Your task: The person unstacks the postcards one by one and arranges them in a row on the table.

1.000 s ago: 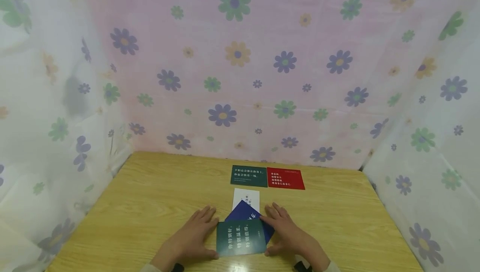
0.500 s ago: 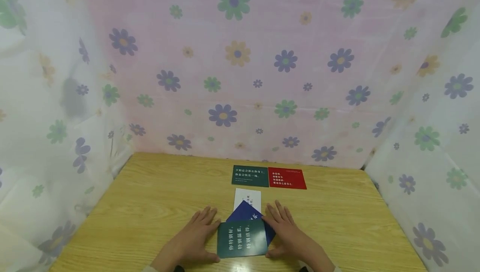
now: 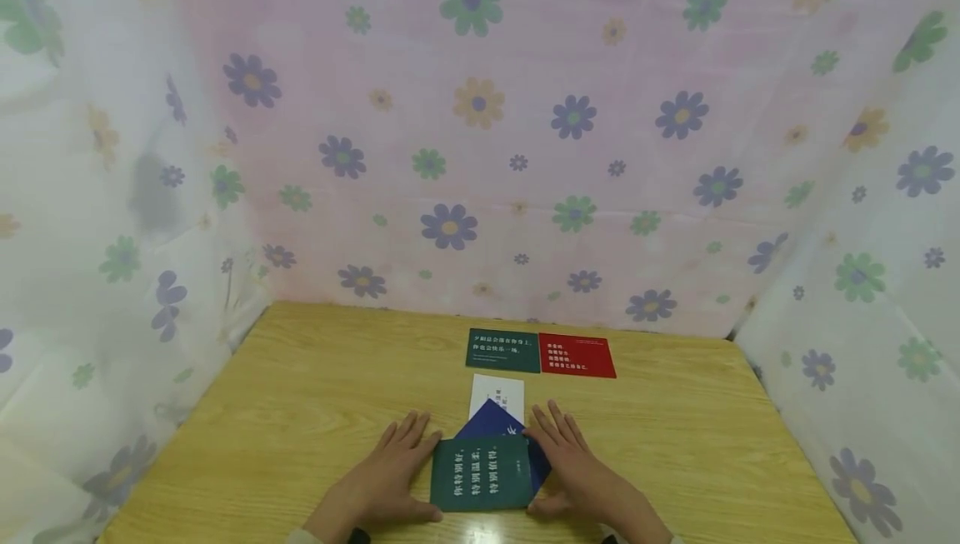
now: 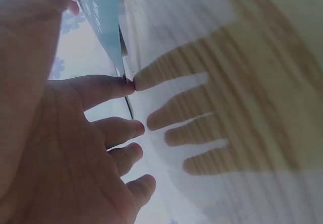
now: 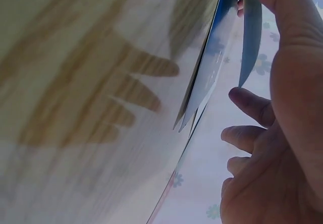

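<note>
A green card (image 3: 480, 474) with white lettering lies lowest in the head view, above a blue card (image 3: 487, 421) turned cornerwise. My left hand (image 3: 386, 477) holds its left end, index fingertip and thumb at the two corners. At the other end my right hand (image 3: 588, 477) has thumb and index finger at the corners. In the right wrist view the green card (image 5: 251, 37) bows slightly and stands apart from the cards beneath. The other fingers of both hands are spread. A white card (image 3: 497, 394) lies partly hidden under the blue one.
A second green card (image 3: 502, 351) and a red card (image 3: 577, 356) lie side by side farther back on the wooden table (image 3: 337, 386). Flower-patterned cloth (image 3: 390, 127) hangs behind the table and along both sides.
The green card has shifted slightly left and tilted, losing its bright glare. Both hands stay at its ends, nearly still. The white, blue, red and far green cards keep their arrangement.
</note>
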Demonstrator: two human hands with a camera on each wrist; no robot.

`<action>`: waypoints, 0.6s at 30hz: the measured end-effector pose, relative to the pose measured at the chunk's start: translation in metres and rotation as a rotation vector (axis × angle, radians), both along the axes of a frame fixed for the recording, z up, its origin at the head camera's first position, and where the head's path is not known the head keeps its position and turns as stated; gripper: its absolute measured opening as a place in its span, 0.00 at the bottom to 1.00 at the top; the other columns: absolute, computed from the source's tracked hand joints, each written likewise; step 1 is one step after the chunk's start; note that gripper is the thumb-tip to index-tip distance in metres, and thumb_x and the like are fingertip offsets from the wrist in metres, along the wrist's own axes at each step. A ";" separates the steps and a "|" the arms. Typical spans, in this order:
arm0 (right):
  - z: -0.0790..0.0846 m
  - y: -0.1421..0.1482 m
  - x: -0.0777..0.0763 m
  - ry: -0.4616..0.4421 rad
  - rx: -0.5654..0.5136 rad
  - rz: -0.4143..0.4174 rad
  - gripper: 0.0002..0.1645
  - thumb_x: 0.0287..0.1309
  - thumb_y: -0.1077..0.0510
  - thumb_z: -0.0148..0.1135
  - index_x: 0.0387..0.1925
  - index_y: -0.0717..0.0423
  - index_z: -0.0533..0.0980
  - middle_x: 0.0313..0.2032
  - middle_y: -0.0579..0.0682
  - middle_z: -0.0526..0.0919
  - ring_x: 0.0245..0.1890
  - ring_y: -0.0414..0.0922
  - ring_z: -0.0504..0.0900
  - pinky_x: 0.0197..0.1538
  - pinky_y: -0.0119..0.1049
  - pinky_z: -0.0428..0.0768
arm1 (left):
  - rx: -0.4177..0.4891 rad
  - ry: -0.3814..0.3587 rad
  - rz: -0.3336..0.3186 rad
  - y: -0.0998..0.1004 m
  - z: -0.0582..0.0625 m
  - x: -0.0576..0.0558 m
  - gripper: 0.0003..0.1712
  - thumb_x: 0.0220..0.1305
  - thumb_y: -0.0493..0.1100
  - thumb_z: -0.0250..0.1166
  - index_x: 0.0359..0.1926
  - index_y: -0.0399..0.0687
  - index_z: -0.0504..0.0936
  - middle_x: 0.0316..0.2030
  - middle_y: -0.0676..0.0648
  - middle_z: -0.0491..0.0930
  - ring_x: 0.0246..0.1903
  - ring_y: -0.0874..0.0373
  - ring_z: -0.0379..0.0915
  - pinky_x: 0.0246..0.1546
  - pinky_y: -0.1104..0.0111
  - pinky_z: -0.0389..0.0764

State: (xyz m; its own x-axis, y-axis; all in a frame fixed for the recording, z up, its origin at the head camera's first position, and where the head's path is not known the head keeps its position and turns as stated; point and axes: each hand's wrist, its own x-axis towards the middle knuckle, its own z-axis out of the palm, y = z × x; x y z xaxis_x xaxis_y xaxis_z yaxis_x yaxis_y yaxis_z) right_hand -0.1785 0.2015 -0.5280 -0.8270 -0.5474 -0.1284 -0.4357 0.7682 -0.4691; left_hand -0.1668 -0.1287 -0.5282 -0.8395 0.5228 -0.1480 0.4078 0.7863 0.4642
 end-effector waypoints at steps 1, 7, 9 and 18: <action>0.000 0.000 0.000 0.001 -0.002 0.000 0.61 0.45 0.36 0.79 0.75 0.52 0.62 0.81 0.55 0.46 0.81 0.59 0.33 0.78 0.63 0.38 | -0.001 0.001 -0.001 0.000 0.001 0.000 0.64 0.47 0.74 0.72 0.76 0.42 0.63 0.79 0.34 0.49 0.79 0.35 0.42 0.77 0.40 0.47; -0.004 0.001 0.000 0.013 -0.024 0.002 0.61 0.44 0.35 0.79 0.75 0.50 0.62 0.81 0.54 0.47 0.81 0.59 0.34 0.78 0.59 0.35 | -0.007 0.027 -0.011 0.000 0.004 0.001 0.63 0.47 0.72 0.74 0.75 0.40 0.65 0.79 0.35 0.51 0.79 0.37 0.42 0.77 0.41 0.48; -0.004 0.001 0.000 0.014 -0.034 0.003 0.61 0.45 0.35 0.78 0.75 0.50 0.62 0.81 0.53 0.47 0.81 0.58 0.34 0.78 0.55 0.31 | -0.005 0.051 -0.021 -0.001 0.005 0.001 0.63 0.47 0.71 0.75 0.74 0.39 0.65 0.79 0.35 0.51 0.79 0.38 0.42 0.77 0.41 0.48; -0.002 0.002 0.004 0.004 -0.055 -0.009 0.61 0.46 0.36 0.78 0.76 0.51 0.61 0.81 0.54 0.47 0.81 0.58 0.34 0.78 0.54 0.32 | 0.026 0.099 -0.036 -0.004 0.003 0.001 0.62 0.45 0.69 0.76 0.74 0.40 0.66 0.79 0.37 0.52 0.79 0.38 0.42 0.77 0.43 0.51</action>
